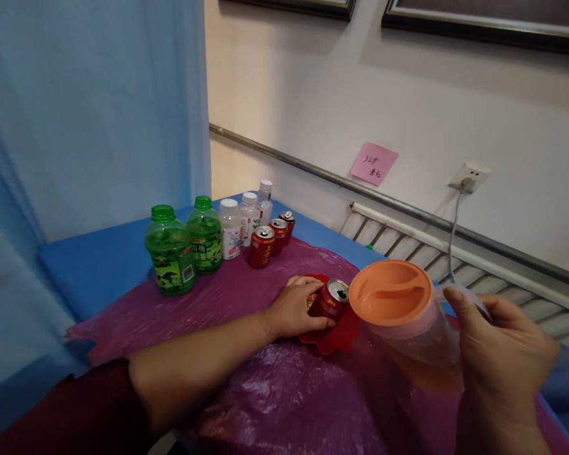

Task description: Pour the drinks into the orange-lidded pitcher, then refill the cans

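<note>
My left hand [303, 309] is wrapped round a red drink can [330, 303] with an opened top, which tilts a little to the right. Under the can lies a red scalloped mat or dish [334, 341]. By its handle, my right hand [502, 354] grips a clear plastic pitcher [422, 354] with an orange lid [391, 291]. Tipped toward the can, the pitcher has its lid edge close to the can's top. Brownish liquid shows inside it. Whether any liquid is flowing, I cannot tell.
Behind stand several red cans [262, 248], white-capped bottles [231, 230] and two green bottles [171, 259]. Purple plastic sheeting [208, 316] covers part of the blue table [90, 265]. A radiator [408, 243], pipe and plugged-in cord [452, 240] run along the wall; a blue curtain [90, 114] hangs left.
</note>
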Available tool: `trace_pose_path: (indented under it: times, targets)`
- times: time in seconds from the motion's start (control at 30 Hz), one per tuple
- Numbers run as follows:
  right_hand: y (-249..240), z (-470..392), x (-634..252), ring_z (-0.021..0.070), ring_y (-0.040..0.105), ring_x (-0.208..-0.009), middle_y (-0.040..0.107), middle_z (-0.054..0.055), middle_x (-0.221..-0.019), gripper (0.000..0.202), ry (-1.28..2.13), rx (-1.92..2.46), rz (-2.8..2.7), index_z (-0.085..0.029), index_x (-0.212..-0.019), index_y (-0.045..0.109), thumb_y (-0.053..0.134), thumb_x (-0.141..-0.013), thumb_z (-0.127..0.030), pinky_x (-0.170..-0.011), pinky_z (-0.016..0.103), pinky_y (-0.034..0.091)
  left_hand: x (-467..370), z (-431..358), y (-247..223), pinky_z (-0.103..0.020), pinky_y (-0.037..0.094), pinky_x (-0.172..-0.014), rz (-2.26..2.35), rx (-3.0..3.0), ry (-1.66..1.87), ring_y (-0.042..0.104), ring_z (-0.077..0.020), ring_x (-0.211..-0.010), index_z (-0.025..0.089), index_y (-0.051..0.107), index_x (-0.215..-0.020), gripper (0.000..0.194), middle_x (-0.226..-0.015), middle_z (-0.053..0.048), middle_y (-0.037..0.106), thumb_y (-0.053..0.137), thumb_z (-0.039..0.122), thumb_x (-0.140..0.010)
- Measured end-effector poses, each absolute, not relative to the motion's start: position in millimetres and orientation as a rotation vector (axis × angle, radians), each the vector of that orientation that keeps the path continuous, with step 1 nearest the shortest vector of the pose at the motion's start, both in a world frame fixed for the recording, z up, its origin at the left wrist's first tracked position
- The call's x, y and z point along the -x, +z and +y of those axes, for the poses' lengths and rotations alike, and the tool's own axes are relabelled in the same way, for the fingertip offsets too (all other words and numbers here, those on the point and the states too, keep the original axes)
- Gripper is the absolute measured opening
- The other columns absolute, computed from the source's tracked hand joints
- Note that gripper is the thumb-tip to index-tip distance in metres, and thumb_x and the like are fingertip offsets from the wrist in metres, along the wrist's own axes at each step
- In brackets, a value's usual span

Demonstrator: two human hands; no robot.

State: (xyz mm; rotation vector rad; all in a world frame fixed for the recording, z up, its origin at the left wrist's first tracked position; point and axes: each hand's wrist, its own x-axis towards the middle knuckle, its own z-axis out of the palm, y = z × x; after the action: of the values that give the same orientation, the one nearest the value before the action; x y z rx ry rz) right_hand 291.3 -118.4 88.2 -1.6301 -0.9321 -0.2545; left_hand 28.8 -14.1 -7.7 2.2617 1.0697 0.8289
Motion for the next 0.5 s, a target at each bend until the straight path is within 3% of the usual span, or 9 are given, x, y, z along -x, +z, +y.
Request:
trace_pose_path:
  times: [0.5]
  targets:
    - [87.1, -117.8, -293.8, 0.0136, 0.044, -0.054, 0.048, -0.004, -0.055, 0.049, -0.268, 1.638, -0.925, -0.021, -0.067, 0.068, 0.074, -0.071, -0.07, -0.05, 0.028, 0.028, -29.1, -13.8, -7.0, -0.049, 0.04, -0.111, 1.079, -2.264, 0.825, 0.057, -0.0351, -0.122, 0.024, 0.069, -0.127, 0.075, -0.127, -0.011, 0.067, 0.086, 0.059, -0.062]
